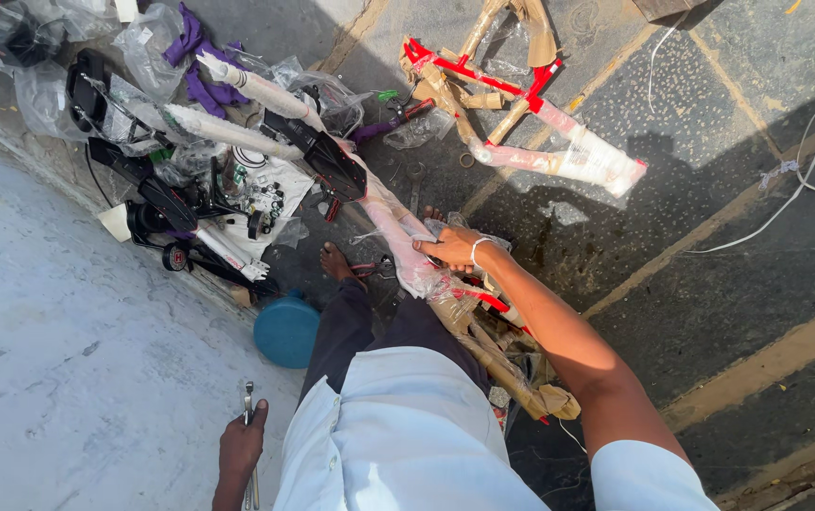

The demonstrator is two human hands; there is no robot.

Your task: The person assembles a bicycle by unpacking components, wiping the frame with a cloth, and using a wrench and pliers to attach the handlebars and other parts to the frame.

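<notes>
Right hand [450, 246] clamped over the plastic-wrapped tube of the near bike frame [464, 317], which leans up between the legs and runs down past the right knee. Left hand [240, 445] hanging low by the hip, fingers closed around a slim metal wrench [249, 431].

Handling guess: stiff and rigid, probably moderately heavy, and awkward more than anything thanks to the long shape. Wrapping looks like the tricky bit. Clear film up top looks slick and loose, likely to slide under the palm, while the brown cardboard lower down seems grippier but crumpled and half torn. Best bet for a solid hold probably the bare red bits near the joint, or a tube junction where a palm can lock in. Not fragile as such, though paint under the wrap could scratch on stone.

Room-wise: open dark stone floor [729, 284] out to the right, plenty of swing space there. Tight on the left, with a blue round tub [286, 331] just beside the foot and a heap of bagged parts [237, 180] near the pale wall edge. Second wrapped frame [521, 123] lying flat ahead, well apart. White cord [805, 180] trailing across the floor far right, possible snag.
</notes>
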